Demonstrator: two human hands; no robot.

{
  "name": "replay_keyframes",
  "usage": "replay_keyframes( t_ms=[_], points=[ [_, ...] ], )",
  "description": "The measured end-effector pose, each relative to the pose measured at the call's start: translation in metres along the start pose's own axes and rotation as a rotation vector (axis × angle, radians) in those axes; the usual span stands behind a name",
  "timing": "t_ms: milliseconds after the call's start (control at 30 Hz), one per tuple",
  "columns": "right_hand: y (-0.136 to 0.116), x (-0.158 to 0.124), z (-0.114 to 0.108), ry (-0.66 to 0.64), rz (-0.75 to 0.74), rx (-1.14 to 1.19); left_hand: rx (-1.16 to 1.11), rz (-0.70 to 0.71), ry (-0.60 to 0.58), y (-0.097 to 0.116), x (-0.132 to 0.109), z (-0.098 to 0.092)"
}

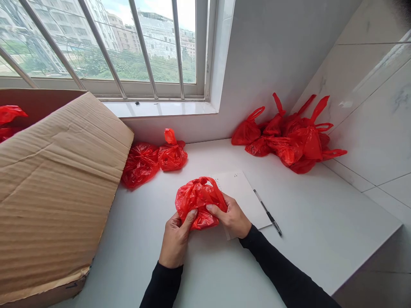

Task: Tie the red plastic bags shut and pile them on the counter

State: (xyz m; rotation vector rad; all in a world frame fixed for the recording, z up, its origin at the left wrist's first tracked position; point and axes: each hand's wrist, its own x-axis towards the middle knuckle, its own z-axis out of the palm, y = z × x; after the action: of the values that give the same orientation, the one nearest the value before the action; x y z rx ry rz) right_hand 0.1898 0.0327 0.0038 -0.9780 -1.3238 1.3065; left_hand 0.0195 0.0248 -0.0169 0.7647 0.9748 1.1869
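Note:
Between my two hands is a red plastic bag (pixel 197 199), bunched up with a loop of its handle at the top. What lies inside the bag is hidden. My left hand (pixel 179 233) grips its lower left side, thumb on the front. On the right side my right hand (pixel 233 216) holds it the same way, with the thumb pressed on the plastic. Just behind my right hand lies a sheet of white paper (pixel 247 201) with small dark marks near its top. A black pen (pixel 268 214) rests along the paper's right edge.
A large cardboard box (pixel 61 184) takes up the left side, with red plastic (pixel 11 115) showing inside. Two red bags (pixel 141 164) sit beside it near the wall. Several more red bags (pixel 289 137) are heaped in the right back corner of the white table (pixel 308 239). A barred window is behind.

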Motion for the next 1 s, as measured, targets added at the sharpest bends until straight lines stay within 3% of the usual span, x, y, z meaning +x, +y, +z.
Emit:
replay_keyframes(
  t_ms=[367, 700, 1000],
  points=[
    [0.0052, -0.0002, -0.002, 0.065, 0.02, -0.075, 0.001, 0.011, -0.067, 0.0014, -0.0021, 0.0021],
    [0.0041, -0.0003, -0.001, 0.075, 0.031, -0.081, 0.01, 0.025, -0.004, -0.001, 0.0003, 0.0005],
    [0.0086, 0.0005, -0.0009, 0.111, 0.044, -0.035, 0.119, 0.029, -0.107, -0.0019, -0.0024, -0.0048]
  ],
)
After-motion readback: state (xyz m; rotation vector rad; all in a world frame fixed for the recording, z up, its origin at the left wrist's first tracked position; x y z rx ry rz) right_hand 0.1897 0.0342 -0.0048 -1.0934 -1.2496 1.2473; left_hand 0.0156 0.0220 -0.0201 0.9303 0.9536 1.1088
